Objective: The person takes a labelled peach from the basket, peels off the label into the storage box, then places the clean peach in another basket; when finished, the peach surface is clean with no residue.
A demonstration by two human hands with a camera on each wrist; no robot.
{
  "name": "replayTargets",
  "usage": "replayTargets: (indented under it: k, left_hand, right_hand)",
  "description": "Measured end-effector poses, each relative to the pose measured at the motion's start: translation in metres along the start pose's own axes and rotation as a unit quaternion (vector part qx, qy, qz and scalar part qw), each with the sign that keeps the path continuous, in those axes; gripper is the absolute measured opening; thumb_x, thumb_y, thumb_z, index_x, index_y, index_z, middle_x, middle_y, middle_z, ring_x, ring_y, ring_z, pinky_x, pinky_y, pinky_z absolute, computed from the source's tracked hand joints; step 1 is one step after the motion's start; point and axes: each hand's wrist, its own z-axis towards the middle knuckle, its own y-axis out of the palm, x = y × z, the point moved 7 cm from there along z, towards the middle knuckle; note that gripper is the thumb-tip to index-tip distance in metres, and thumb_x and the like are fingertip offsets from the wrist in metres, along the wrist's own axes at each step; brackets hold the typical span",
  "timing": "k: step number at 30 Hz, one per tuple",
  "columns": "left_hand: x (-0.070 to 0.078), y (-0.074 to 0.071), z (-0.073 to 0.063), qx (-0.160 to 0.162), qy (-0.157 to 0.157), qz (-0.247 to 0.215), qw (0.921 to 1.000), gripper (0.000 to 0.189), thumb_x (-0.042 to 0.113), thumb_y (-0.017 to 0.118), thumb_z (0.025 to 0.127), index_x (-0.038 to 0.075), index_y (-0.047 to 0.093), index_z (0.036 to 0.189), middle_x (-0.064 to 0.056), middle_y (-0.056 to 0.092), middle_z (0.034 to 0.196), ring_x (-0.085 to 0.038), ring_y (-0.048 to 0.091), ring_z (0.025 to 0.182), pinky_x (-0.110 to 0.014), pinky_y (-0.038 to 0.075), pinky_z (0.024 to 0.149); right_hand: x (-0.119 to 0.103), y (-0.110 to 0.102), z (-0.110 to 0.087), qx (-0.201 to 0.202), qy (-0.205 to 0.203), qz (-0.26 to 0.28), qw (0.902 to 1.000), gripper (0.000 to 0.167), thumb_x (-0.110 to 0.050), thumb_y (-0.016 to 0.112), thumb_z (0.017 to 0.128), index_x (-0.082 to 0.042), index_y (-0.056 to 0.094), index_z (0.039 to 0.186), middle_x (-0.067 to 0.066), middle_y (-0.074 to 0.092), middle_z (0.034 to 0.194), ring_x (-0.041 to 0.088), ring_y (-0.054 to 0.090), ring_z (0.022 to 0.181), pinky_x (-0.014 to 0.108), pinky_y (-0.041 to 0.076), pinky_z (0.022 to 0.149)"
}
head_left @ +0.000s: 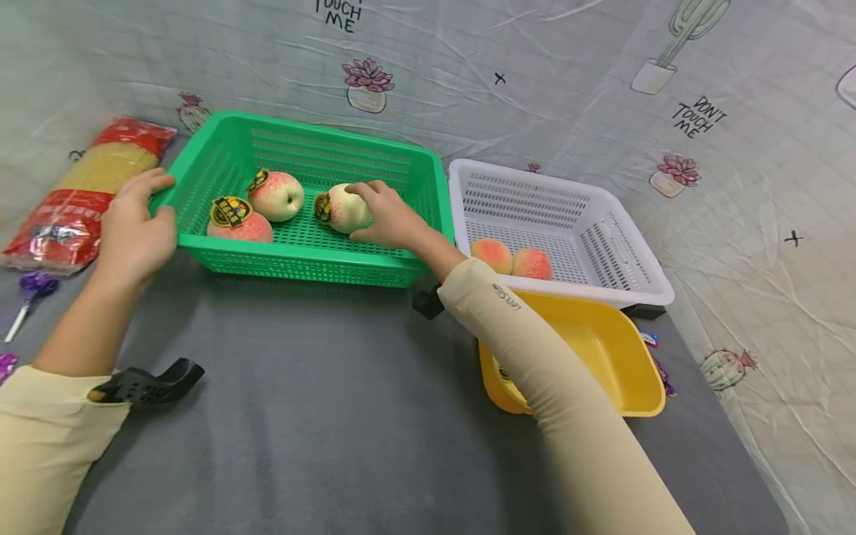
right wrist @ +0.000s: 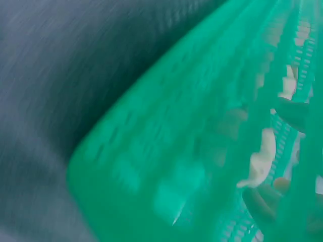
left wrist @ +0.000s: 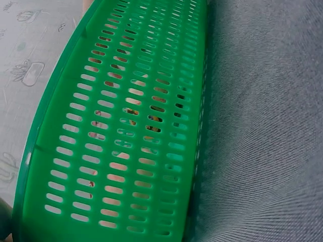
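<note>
Under your right wrist, the black mount (head_left: 428, 299) hangs outside the near wall of the green basket (head_left: 301, 272), around mid-frame; a straight lift could hook it under the rim and tip the basket. Your left hand (head_left: 138, 223) grips the rim at upper left; a tug there could slide the basket and roll its fruit. Your right hand (head_left: 391, 219) curves fingers and thumb round the peach (head_left: 349, 208), inside the basket, right of its middle. How firmly, you cannot tell; a loose hold could drop it.

For room, work over the grey table (head_left: 301, 416), lower centre. The yellow tub (head_left: 602, 349), right, sits partly under your sleeve. Farther off, the white basket (head_left: 528, 199) crowds the green one's right edge, and the patterned sheet (head_left: 455, 96) walls off the top.
</note>
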Motion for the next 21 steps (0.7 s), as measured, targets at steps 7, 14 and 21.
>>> replayTargets:
  k: [7,14,21]
  left_hand:
    - [-0.003,0.000,0.000,-0.030,-0.020,-0.022,0.9991,0.048,0.008,0.029,0.098,-0.006,0.030,0.144,-0.009,0.018,0.155,-0.023,0.009,0.141,-0.034,0.009,0.112]
    - [-0.006,-0.003,0.002,-0.042,-0.026,-0.028,0.9984,0.049,0.010,0.028,0.100,-0.005,0.027,0.146,-0.008,0.014,0.156,-0.024,0.007,0.141,-0.036,0.011,0.112]
    - [-0.004,-0.001,0.001,-0.035,-0.027,-0.036,0.9984,0.048,0.006,0.029,0.098,-0.006,0.030,0.144,-0.010,0.018,0.155,-0.024,0.011,0.140,-0.035,0.012,0.112]
  right_hand:
    - [-0.045,0.022,0.025,-0.025,-0.045,0.053,0.9973,0.069,-0.031,0.069,0.088,-0.011,0.035,0.145,0.008,0.038,0.141,0.019,0.038,0.126,0.024,0.038,0.092]
    - [-0.090,0.045,0.055,-0.098,-0.064,0.067,0.9908,0.067,-0.032,0.061,0.093,-0.011,0.028,0.147,0.004,0.036,0.146,0.013,0.039,0.128,0.018,0.036,0.093]
    - [-0.101,0.060,0.068,-0.140,-0.057,0.074,0.9857,0.064,-0.024,0.055,0.096,-0.005,0.023,0.148,0.007,0.036,0.146,0.013,0.044,0.121,0.014,0.036,0.083]
